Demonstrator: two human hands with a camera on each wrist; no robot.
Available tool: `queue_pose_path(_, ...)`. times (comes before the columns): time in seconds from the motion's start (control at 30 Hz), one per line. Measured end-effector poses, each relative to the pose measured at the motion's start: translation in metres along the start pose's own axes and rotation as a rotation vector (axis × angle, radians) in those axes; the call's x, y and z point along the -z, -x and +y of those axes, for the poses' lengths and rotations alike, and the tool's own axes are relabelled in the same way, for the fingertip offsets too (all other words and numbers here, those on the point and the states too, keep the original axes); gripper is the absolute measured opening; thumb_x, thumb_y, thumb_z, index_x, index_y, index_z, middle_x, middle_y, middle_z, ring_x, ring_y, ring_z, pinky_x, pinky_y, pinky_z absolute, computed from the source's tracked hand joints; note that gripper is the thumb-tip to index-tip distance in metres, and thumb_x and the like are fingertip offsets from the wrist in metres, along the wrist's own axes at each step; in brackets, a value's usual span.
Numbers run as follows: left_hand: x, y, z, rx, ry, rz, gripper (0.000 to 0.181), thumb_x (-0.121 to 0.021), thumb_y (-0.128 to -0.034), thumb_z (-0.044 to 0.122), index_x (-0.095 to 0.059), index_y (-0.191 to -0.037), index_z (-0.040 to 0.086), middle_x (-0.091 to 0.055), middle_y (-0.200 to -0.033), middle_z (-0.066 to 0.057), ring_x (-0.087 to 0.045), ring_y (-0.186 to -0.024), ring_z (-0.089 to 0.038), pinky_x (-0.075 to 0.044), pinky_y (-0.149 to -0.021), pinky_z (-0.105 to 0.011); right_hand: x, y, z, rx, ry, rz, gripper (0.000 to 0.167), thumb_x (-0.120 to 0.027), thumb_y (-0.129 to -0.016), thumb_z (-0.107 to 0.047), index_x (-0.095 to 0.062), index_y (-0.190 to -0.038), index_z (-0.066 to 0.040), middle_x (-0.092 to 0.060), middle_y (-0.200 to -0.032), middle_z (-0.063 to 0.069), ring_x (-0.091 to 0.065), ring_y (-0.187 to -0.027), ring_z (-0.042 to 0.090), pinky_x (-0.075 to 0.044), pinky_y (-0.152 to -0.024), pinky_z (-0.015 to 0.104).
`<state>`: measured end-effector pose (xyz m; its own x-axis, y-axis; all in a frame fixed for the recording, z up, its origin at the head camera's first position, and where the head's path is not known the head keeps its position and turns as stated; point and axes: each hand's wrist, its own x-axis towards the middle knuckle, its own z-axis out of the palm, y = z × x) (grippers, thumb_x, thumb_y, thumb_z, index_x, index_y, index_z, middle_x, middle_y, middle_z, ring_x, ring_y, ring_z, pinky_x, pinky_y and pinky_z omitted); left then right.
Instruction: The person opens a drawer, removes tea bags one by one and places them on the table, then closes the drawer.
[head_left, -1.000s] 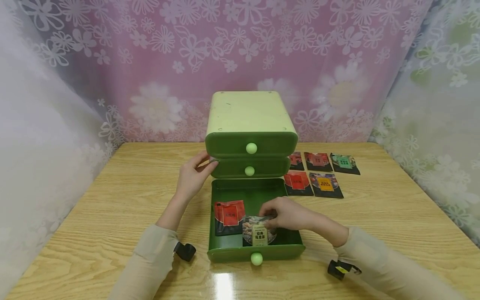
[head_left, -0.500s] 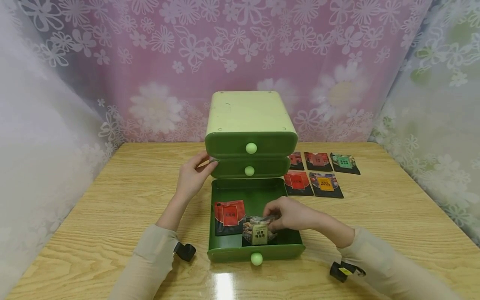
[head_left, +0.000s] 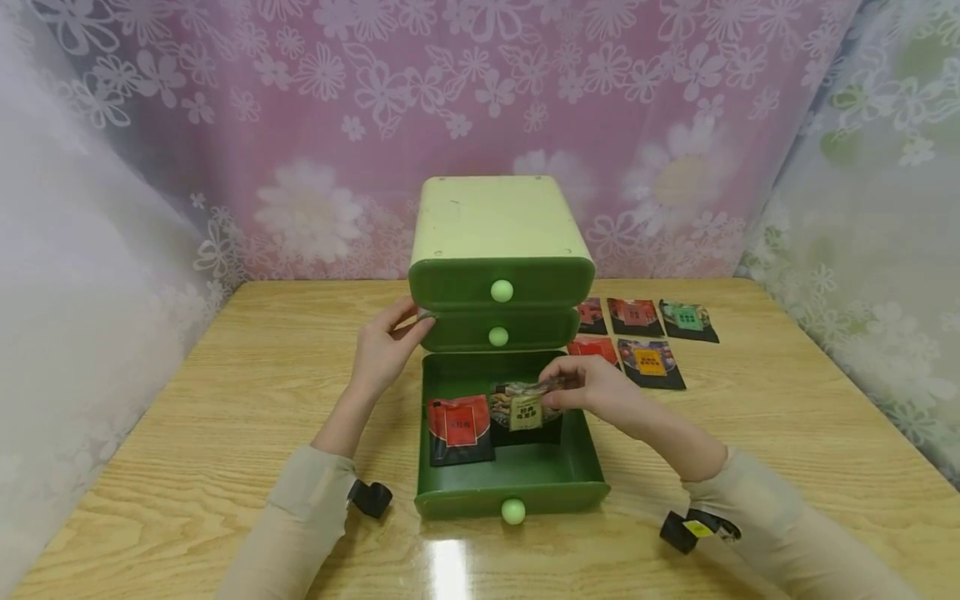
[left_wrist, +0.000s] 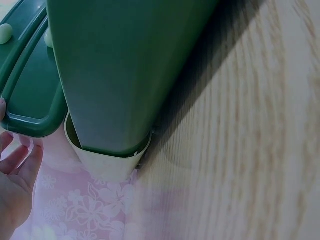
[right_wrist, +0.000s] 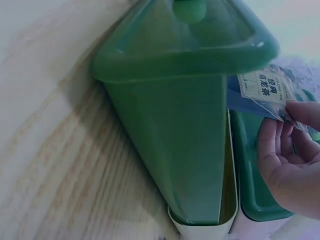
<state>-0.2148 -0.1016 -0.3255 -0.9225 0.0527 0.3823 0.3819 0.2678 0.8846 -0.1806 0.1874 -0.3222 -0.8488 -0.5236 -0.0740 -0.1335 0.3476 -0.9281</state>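
Observation:
My right hand [head_left: 600, 393] pinches the top right edge of a dark tea sachet [head_left: 527, 412] with a pale gold label. That sachet hangs tilted over the pulled-out bottom drawer [head_left: 513, 473]; it also shows in the right wrist view as a clear-edged tea sachet [right_wrist: 260, 86]. A red-and-black tea sachet [head_left: 461, 429] lies at the drawer's left. My left hand [head_left: 381, 350] grips the left side of the cream-and-green drawer cabinet [head_left: 498, 218] by the middle drawer [head_left: 457, 331]. In the left wrist view, the thumb meets that drawer's edge and the fingers lie alongside.
Several tea sachets lie flat on the wooden table right of the cabinet, among them an orange-labelled one [head_left: 650, 363] and a green-labelled one [head_left: 687, 320]. The cabinet hides part of the leftmost ones. A floral curtain [head_left: 480, 100] hangs behind the table.
My right hand has lifted the gold-labelled tea sachet from the drawer's front and shifted it back, away from the drawer front. The left hand stays where it was.

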Motion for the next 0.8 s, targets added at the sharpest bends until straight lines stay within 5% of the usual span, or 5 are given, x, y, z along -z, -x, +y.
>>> queue_pose_path(0.53,0.000,-0.002,0.002,0.014,0.018,-0.003,0.041,-0.064,-0.0881,0.010,-0.055,-0.125,-0.005,-0.056,-0.122,-0.022,-0.058,-0.106,-0.035,-0.052,-0.087,-0.037,0.024,0.014,0.005,-0.011,-0.094,0.101,0.030,-0.066,-0.085,-0.007,-0.055,-0.109,0.006,-0.062,-0.090,0.005,-0.063,-0.081,0.018,-0.054,-0.076,0.034)
queue_pose_path(0.8,0.000,0.000,0.002,0.005,0.002,-0.001,0.041,-0.064,-0.0881,0.009,-0.055,-0.125,-0.005,-0.056,-0.121,-0.022,-0.058,-0.107,-0.033,-0.052,-0.088,-0.036,0.052,0.032,0.015,0.029,-0.138,0.163,0.015,-0.061,-0.088,-0.003,-0.063,-0.100,-0.012,-0.062,-0.088,-0.002,-0.059,-0.078,0.014,-0.052,-0.070,0.027)
